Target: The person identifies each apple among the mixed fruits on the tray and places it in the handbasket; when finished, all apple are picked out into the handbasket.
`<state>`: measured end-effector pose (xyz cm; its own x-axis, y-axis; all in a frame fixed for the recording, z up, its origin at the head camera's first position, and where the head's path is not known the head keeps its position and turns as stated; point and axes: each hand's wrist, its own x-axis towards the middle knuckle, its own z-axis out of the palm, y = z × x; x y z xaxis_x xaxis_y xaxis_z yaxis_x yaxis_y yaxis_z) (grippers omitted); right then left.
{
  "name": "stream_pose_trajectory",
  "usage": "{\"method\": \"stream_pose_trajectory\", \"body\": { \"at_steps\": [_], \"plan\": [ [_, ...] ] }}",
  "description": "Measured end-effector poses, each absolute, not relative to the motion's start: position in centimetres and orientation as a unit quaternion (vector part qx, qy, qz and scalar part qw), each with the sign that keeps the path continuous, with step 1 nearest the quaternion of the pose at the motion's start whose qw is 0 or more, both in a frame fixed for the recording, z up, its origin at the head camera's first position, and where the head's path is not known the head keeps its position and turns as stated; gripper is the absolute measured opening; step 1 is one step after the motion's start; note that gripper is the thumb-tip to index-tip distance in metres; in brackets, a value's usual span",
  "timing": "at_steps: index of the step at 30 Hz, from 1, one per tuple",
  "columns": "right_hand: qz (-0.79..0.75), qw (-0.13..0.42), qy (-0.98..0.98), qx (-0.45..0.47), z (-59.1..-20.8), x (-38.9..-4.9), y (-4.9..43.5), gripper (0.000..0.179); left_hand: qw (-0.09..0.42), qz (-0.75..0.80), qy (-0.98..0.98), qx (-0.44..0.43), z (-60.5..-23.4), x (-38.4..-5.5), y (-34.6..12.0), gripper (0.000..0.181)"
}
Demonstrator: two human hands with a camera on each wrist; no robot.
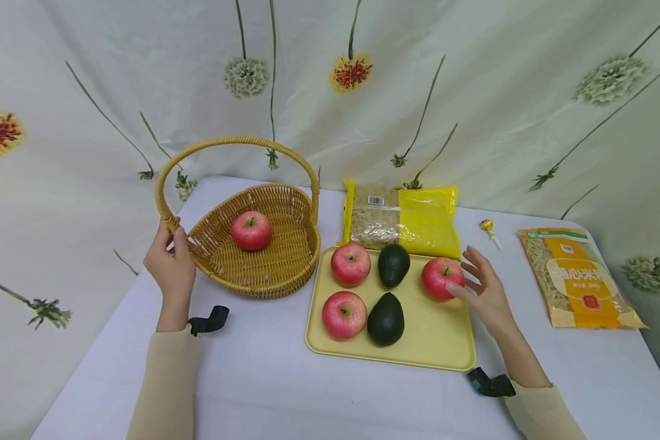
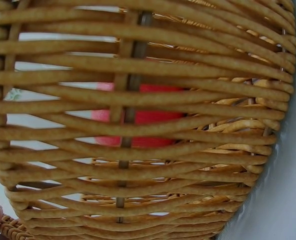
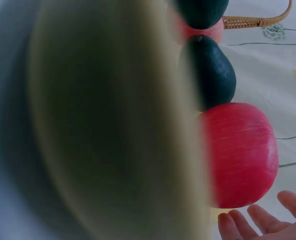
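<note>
Beige sleeves [image 1: 167, 385] end beside black wrist cameras [image 1: 210, 320].

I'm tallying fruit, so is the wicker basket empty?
Not empty, not full: the wicker basket holds one apple, with bare weave beside it; the left wrist view shows red through the gaps.

The left wrist view's brown wicker basket [image 2: 228, 90] partly hides a round red apple [image 2: 158, 115]. The right's yellow rectangular tray [image 3: 113, 125] is blurred.

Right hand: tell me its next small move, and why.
Probably curl the right hand round the rightmost apple: its spread fingers are beside that fruit, while the left hand holds the wicker basket by its handle, another apple inside.
</note>
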<state>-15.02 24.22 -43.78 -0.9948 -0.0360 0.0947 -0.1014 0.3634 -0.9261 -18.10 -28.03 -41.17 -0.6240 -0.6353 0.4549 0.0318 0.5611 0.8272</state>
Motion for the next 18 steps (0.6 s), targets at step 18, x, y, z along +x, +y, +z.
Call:
{"method": "stream_pose_trajectory", "body": {
  "at_steps": [18],
  "plan": [
    [0.555,-0.022,-0.831,0.021,-44.44,-15.17,24.27,0.085,0.378,-0.422,-0.800,0.199,-40.95,-17.90,-27.89,0.034]
  ]
}}
